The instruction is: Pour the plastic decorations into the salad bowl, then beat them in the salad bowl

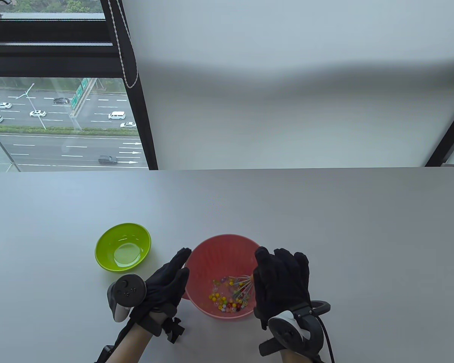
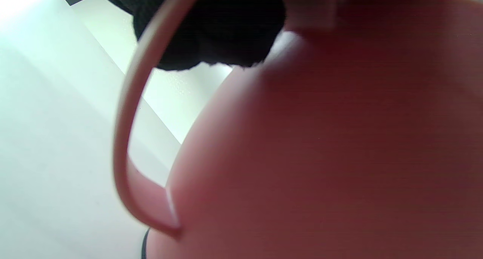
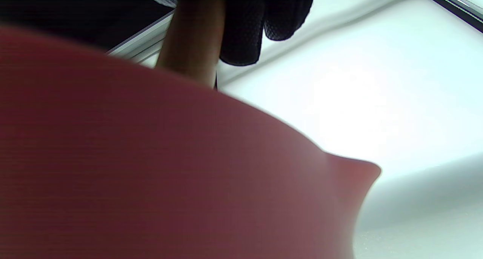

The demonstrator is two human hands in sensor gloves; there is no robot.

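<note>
right hand (image 1: 282,281) clenched round whisk (image 1: 242,287), wires down among decorations (image 1: 227,297) in salad bowl (image 1: 212,249). left hand (image 1: 166,283), flat-fingered, braced its nine o'clock wall. pouring judged done, green bowl (image 1: 102,257) bare; beating underway.

Table view looks down; both wrist views hug the salad bowl (image 1: 227,261).

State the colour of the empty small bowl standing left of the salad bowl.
Lime green; the small bowl shows best in the table view.

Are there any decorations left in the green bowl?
No, the green bowl shows only its bare, shiny bottom; the coloured decorations lie in the red salad bowl.
</note>
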